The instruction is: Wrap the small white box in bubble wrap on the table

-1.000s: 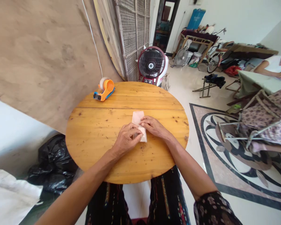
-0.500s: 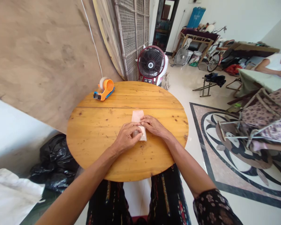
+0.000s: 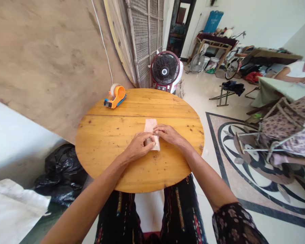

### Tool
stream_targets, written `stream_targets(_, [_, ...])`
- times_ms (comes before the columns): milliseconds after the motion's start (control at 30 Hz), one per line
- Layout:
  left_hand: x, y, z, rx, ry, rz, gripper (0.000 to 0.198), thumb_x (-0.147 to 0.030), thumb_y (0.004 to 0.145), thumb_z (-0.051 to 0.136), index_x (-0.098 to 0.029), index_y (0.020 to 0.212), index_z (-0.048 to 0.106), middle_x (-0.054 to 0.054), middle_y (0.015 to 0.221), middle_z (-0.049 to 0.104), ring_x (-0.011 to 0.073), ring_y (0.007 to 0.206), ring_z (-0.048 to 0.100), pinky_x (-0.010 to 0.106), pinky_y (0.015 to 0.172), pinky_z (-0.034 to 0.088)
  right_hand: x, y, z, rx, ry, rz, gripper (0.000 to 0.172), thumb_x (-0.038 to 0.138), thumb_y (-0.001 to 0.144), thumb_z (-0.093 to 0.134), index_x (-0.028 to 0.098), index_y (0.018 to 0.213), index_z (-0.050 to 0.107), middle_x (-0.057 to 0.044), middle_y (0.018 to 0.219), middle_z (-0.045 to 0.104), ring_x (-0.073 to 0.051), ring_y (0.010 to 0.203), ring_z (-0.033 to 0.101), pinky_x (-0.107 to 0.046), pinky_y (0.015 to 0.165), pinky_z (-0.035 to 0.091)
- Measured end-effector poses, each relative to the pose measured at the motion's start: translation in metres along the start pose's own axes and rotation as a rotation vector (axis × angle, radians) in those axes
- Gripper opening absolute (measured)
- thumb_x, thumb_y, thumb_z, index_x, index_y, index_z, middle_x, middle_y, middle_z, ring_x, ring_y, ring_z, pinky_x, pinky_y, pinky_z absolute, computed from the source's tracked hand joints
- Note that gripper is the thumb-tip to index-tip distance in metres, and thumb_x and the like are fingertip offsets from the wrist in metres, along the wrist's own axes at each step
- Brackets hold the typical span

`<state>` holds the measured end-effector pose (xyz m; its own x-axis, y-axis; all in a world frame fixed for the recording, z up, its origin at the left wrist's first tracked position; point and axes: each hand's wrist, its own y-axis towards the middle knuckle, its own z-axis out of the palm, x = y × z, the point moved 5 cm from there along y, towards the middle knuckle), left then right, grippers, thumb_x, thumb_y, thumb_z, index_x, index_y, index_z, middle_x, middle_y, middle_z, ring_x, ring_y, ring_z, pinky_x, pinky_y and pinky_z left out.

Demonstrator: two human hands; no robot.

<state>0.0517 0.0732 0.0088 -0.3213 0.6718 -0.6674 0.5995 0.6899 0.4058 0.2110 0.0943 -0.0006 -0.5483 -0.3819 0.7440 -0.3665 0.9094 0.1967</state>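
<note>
While fingers (image 3: 159,128) curl over its middle, pinkish slip (image 3: 150,125), on table (image 3: 104,145)

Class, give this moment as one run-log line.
left hand: on pale strip | right hand: at strip's right edge | strip: on wooden table | orange tape dispenser: table's far left, untouched

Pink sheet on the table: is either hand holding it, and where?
The left hand covers part of the pink sheet, around its left edge; the right hand overlaps its right edge. Whether either grips it cannot be told.
</note>
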Motion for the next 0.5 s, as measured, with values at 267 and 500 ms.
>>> stream_targets(267, [-0.002,-0.001,-0.001,0.007,-0.078,-0.003,0.010,-0.025,0.081,0.056,-0.020,0.081,0.064,0.003,0.092,0.070,0.0187,0.087,0.065,0.032,0.084,0.049,0.043,-0.045,-0.019,0.028,-0.087,0.026,0.034,0.027,0.085,0.059,0.027,0.118,0.065,-0.006,0.127,0.062,-0.023,0.115,0.059,-0.038,0.089,0.049])
stream_targets(500, [-0.003,-0.002,-0.002,0.050,-0.213,-0.032,0.008,-0.021,0.080,0.054,-0.019,0.079,0.061,0.002,0.091,0.068,0.0160,0.081,0.062,0.028,0.076,0.050,0.050,-0.049,0.009,-0.042,-0.164,-0.064,0.045,0.031,0.084,0.065,0.023,0.128,0.057,-0.010,0.132,0.059,-0.025,0.123,0.053,-0.044,0.104,0.040])
